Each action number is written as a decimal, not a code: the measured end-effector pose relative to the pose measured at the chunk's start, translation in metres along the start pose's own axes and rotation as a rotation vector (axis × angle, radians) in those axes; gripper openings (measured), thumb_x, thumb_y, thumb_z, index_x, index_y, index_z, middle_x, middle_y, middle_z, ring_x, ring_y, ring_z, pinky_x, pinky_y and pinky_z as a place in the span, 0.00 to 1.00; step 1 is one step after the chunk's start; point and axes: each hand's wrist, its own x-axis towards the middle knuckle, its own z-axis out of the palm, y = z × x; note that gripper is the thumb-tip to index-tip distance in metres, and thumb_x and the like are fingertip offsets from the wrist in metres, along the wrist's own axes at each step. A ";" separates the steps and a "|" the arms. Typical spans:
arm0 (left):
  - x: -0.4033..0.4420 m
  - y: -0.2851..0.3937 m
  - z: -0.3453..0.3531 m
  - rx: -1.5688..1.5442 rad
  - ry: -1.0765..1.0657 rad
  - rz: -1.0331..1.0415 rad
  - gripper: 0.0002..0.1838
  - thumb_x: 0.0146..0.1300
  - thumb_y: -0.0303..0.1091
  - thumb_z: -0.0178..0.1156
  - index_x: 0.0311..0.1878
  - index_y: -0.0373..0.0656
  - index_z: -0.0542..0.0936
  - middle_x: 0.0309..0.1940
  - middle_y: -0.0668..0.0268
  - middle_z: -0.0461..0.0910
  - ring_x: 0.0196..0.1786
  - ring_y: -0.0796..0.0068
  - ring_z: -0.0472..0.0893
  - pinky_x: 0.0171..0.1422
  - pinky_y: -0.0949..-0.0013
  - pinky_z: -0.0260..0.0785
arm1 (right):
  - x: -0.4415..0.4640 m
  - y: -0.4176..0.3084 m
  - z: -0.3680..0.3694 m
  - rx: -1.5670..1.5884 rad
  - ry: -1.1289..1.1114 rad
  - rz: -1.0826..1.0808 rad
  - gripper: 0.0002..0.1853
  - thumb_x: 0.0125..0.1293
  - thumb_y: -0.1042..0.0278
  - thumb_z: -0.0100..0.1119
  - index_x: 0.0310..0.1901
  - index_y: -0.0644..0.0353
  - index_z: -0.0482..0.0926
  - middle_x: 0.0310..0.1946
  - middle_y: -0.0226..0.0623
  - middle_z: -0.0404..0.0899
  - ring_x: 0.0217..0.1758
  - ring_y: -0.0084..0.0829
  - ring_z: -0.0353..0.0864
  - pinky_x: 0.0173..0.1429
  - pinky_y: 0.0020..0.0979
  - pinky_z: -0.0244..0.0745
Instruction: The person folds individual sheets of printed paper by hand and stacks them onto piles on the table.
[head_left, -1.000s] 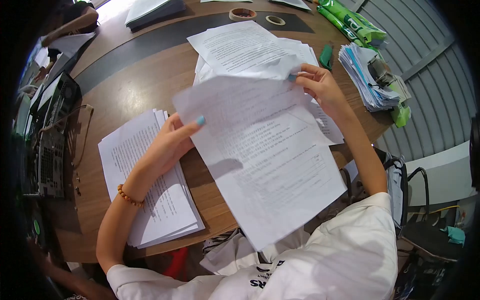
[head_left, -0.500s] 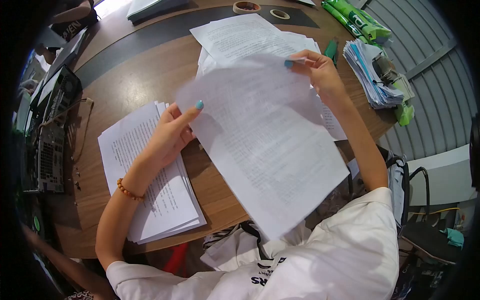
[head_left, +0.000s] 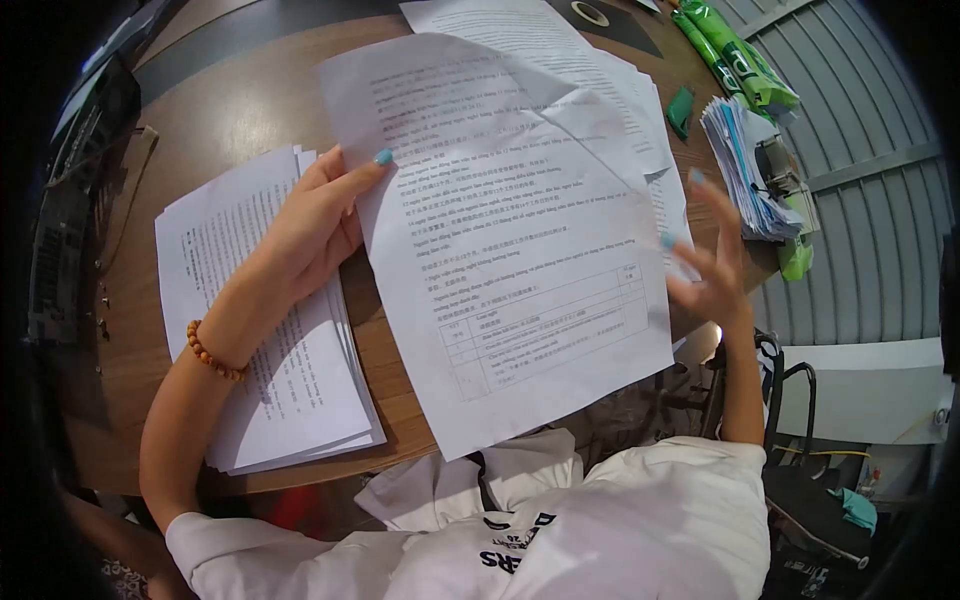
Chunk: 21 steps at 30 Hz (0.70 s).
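Note:
My left hand [head_left: 325, 220] pinches the left edge of a printed sheet [head_left: 510, 240], thumb on top. The sheet is raised over the table's front edge, with text and a small table printed low on it. Beside its right edge is my right hand [head_left: 712, 255], fingers spread and slightly blurred, holding nothing. A pile of printed pages [head_left: 290, 370] lies under my left forearm. Behind the raised sheet, more printed papers [head_left: 625, 110] are partly hidden.
A green object [head_left: 680, 112] and a clipped stack of papers [head_left: 745, 165] lie at the right, near green packages [head_left: 735, 60]. A tape roll [head_left: 590, 13] is at the back. Black equipment [head_left: 85, 170] stands left. Another person's arm [head_left: 125, 535] shows at lower left.
My right hand has let go of the sheet and moved down and right, its fingers opening. The sheet now lies flatter to view, its print readable. The view has shifted.

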 end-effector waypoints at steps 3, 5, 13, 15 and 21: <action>-0.001 -0.003 0.000 0.072 -0.111 0.065 0.27 0.65 0.31 0.50 0.65 0.37 0.54 0.58 0.48 0.66 0.57 0.66 0.73 0.59 0.67 0.70 | -0.007 -0.030 -0.002 -0.075 -0.079 -0.039 0.16 0.34 0.65 0.71 0.32 0.44 0.85 0.57 0.40 0.67 0.63 0.43 0.62 0.62 0.40 0.63; -0.006 -0.008 0.010 0.129 -0.034 0.177 0.30 0.64 0.31 0.51 0.67 0.38 0.51 0.61 0.46 0.61 0.60 0.63 0.69 0.63 0.64 0.66 | -0.005 -0.031 -0.005 0.030 -0.118 0.071 0.15 0.32 0.64 0.71 0.30 0.43 0.85 0.55 0.40 0.69 0.63 0.43 0.62 0.62 0.40 0.63; -0.004 -0.016 0.007 0.726 -0.337 0.827 0.23 0.66 0.33 0.48 0.63 0.37 0.63 0.56 0.50 0.71 0.58 0.58 0.72 0.62 0.62 0.63 | -0.009 -0.016 -0.009 0.779 -0.170 0.816 0.11 0.57 0.75 0.58 0.42 0.65 0.79 0.44 0.39 0.77 0.45 0.26 0.74 0.48 0.27 0.69; -0.014 -0.005 0.011 0.885 -0.367 0.590 0.22 0.67 0.35 0.45 0.61 0.36 0.65 0.49 0.51 0.75 0.49 0.61 0.74 0.54 0.65 0.65 | 0.002 -0.014 -0.005 0.717 -0.197 1.003 0.13 0.61 0.67 0.59 0.40 0.69 0.78 0.31 0.33 0.79 0.32 0.18 0.74 0.37 0.21 0.70; -0.012 -0.019 0.016 0.720 -0.081 0.599 0.31 0.69 0.49 0.39 0.67 0.38 0.55 0.52 0.46 0.73 0.48 0.58 0.76 0.52 0.64 0.64 | 0.029 0.001 0.013 0.551 -0.269 1.091 0.15 0.59 0.62 0.60 0.36 0.69 0.79 0.21 0.32 0.77 0.21 0.18 0.71 0.26 0.21 0.67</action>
